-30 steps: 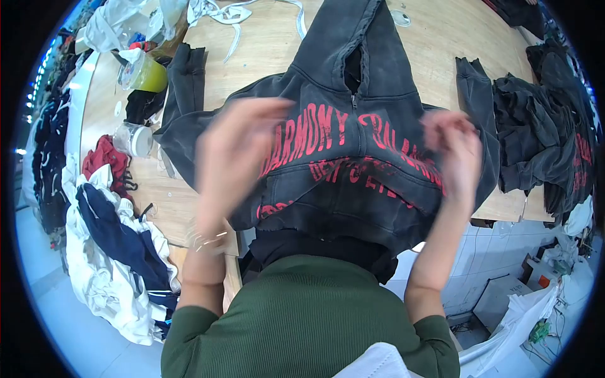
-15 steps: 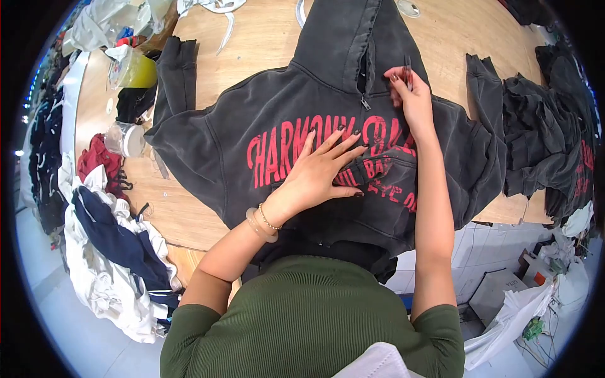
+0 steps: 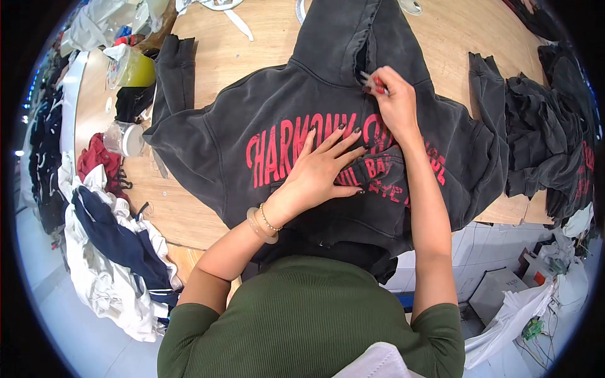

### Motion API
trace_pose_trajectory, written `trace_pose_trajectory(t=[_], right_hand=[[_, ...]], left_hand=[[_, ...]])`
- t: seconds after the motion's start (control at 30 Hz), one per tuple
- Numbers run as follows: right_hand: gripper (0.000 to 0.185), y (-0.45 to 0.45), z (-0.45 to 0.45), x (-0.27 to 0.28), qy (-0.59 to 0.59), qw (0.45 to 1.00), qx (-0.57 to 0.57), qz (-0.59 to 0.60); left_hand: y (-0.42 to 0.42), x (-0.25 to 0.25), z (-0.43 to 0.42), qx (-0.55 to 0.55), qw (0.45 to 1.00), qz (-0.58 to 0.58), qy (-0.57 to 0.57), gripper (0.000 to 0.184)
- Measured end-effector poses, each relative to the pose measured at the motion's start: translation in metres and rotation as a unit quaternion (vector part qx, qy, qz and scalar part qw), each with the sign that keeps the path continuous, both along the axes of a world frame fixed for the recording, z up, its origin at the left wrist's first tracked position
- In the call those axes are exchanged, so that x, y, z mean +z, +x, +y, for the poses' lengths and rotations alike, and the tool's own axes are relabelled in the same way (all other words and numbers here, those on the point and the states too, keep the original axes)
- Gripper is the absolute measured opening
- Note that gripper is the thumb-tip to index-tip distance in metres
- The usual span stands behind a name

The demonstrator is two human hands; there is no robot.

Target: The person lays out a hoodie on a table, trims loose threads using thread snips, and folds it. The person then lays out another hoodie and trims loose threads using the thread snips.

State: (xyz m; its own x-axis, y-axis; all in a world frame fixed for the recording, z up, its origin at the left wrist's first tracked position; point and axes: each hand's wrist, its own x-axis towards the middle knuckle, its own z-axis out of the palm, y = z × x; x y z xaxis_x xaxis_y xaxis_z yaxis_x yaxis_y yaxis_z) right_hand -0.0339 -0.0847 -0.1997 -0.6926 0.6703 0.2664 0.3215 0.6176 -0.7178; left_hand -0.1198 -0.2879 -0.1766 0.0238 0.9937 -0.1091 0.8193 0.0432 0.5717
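A faded black zip hoodie (image 3: 252,101) with red lettering lies spread in front of me, its hood pointing away. My left hand (image 3: 321,167) rests flat on the chest print, fingers spread, with nothing in it. At the base of the hood, by the top of the front zip, my right hand (image 3: 392,101) is closed around small thread snips (image 3: 372,82) with red on them. Their pale tips point left at the hood opening; the fingers cover most of the tool.
The wooden table (image 3: 189,217) carries a tub of yellow-green liquid (image 3: 137,69), a clear jar with a white lid (image 3: 131,140) and red cloth (image 3: 101,160) at left. More dark hoodies (image 3: 542,126) are heaped at right. White and navy garments (image 3: 120,252) hang at the lower left.
My right hand has moved left and slightly down, bringing the snips from the right of the hood to the zip top. My left hand has stayed put. A white strip at the back has shifted.
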Motion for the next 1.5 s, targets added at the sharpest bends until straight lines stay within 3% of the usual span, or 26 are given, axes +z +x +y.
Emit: trace_pose_trajectory(t=[0.17,0.27,0.37,0.43,0.5,0.53,0.57,0.6,0.63,0.7,0.77,0.83,0.9,0.97,1.03,1.23,1.4,1.5], right_hand=[[0.012,-0.014,-0.001,0.001,0.010,0.998,-0.058,0.006],[0.015,-0.001,-0.007,0.016,-0.003,0.999,-0.037,-0.002],[0.020,0.019,-0.014,0.028,-0.020,0.997,0.061,-0.052],[0.028,0.033,-0.020,0.022,0.007,0.985,0.079,-0.153],[0.021,0.045,-0.018,0.015,-0.036,0.987,0.090,-0.129],[0.018,0.050,-0.018,0.011,-0.216,0.974,0.062,-0.032],[0.019,0.057,-0.015,0.011,-0.325,0.945,0.031,0.022],[0.024,0.063,-0.012,0.010,-0.425,0.901,-0.009,0.084],[0.023,0.063,-0.014,0.010,-0.419,0.897,-0.035,0.135],[0.026,0.064,-0.017,0.016,-0.429,0.889,-0.063,0.146],[0.027,0.063,-0.018,0.017,-0.428,0.887,-0.065,0.164],[0.027,0.061,-0.019,0.021,-0.425,0.884,-0.067,0.181],[0.029,0.062,-0.020,0.026,-0.379,0.904,-0.097,0.173],[0.026,0.064,-0.015,0.023,-0.379,0.902,-0.088,0.186],[0.019,0.056,-0.016,0.029,-0.219,0.953,-0.077,0.197],[0.018,0.036,-0.018,0.040,-0.238,0.948,-0.074,0.197],[0.020,0.037,-0.021,0.048,-0.192,0.966,-0.098,0.145],[0.022,0.037,-0.020,0.050,-0.148,0.977,-0.092,0.122]], left_hand=[[-0.001,-0.003,0.001,0.008,1.000,0.030,0.002,0.073],[-0.001,-0.005,0.000,0.005,0.999,0.035,0.014,0.075],[-0.003,-0.006,0.000,-0.001,0.999,0.031,0.015,0.078],[-0.005,-0.001,0.000,-0.006,1.000,0.005,0.020,0.081],[-0.014,0.010,0.007,-0.019,1.000,-0.001,0.011,0.077],[-0.020,0.019,0.012,-0.027,1.000,-0.007,-0.003,0.073],[-0.031,0.026,0.027,-0.011,0.994,-0.112,-0.004,0.055],[-0.033,0.027,0.040,0.057,0.990,-0.119,0.041,0.047],[-0.031,0.025,0.054,0.125,0.980,-0.126,0.085,0.039],[-0.028,0.019,0.083,0.147,0.963,0.018,0.227,0.034],[-0.029,0.005,0.104,0.159,0.966,0.052,0.197,0.031],[-0.031,-0.004,0.117,0.154,0.973,0.140,0.096,0.025],[-0.043,-0.013,0.120,0.150,0.982,0.012,0.112,0.018],[-0.060,-0.003,0.120,0.142,0.976,-0.159,0.045,0.019],[-0.071,0.005,0.118,0.134,0.932,-0.335,0.012,0.020],[-0.078,0.024,0.108,0.147,0.874,-0.462,-0.028,0.024],[-0.081,0.024,0.100,0.136,0.781,-0.610,-0.015,0.029],[-0.080,0.023,0.099,0.123,0.765,-0.633,-0.004,0.029]])
